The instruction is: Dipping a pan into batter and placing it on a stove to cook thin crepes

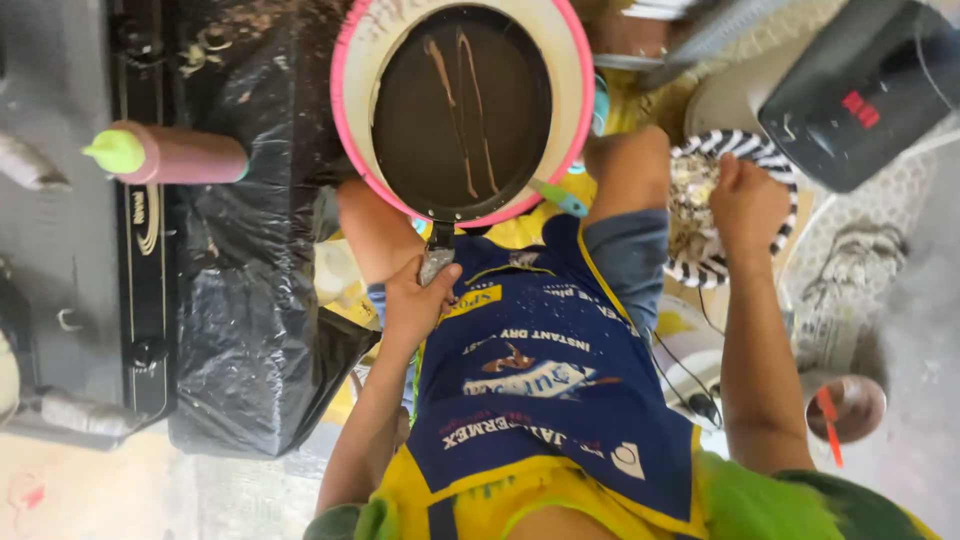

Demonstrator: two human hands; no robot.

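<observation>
My left hand (415, 295) is closed around the handle of a dark round frying pan (460, 105). The pan has thin brown streaks across it and is held over a white basin with a pink rim (352, 120). My right hand (745, 200) reaches into a black-and-white striped bowl (705, 268) of pale shredded bits, fingers bunched on the contents. Whether they pinch any of it is unclear. My knees and a blue and yellow apron (540, 390) lie between the two arms.
A pink squeeze bottle with a green cap (165, 155) lies on a black stove (140, 250) at the left, beside crumpled black plastic sheeting (250, 320). A black box-shaped appliance (860, 95) is at the top right. A brown cup (850, 405) stands at the lower right.
</observation>
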